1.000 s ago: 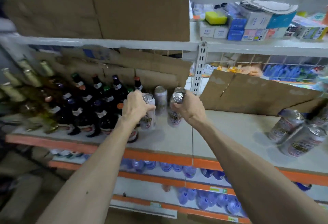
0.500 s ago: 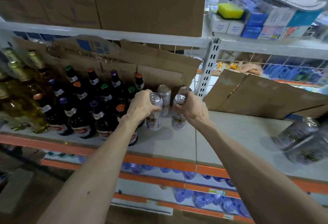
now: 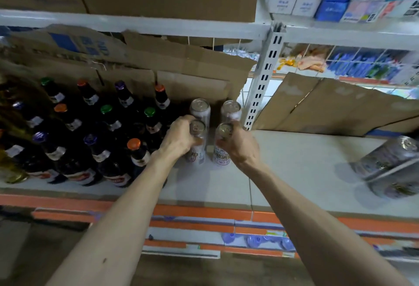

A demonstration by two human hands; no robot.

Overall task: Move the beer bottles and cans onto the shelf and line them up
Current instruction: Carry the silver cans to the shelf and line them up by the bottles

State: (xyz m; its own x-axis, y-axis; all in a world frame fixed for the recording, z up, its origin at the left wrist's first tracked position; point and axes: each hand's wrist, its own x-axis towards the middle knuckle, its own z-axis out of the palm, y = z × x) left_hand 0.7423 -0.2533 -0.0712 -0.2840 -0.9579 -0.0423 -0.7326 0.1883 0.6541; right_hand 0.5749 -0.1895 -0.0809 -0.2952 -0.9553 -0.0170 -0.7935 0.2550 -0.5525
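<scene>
- Head view: the left hand [image 3: 179, 139] has its fingers wrapped tight round the left can [image 3: 197, 149]. The right hand [image 3: 241, 147] is wrapped tight round the right can [image 3: 222, 152].
- A second ago both cans were up in the air and leaning a bit. Now they have come down and stand straight, side by side, with a small gap between them.
- Their bottoms look like they sit on the shelf [image 3: 294, 167], but I can't be sure they touch it yet.
- They are now just in front of the two back cans [image 3: 200, 108], so a second row is starting.
- The dark bottles [image 3: 97, 149] stand in rows just to the left, close to the left hand.
- More wrapped cans [image 3: 390, 163] lie on their sides far off to the right on the same shelf.
- I think the hands can let go soon and then fetch those other cans, because the job is not done yet.
</scene>
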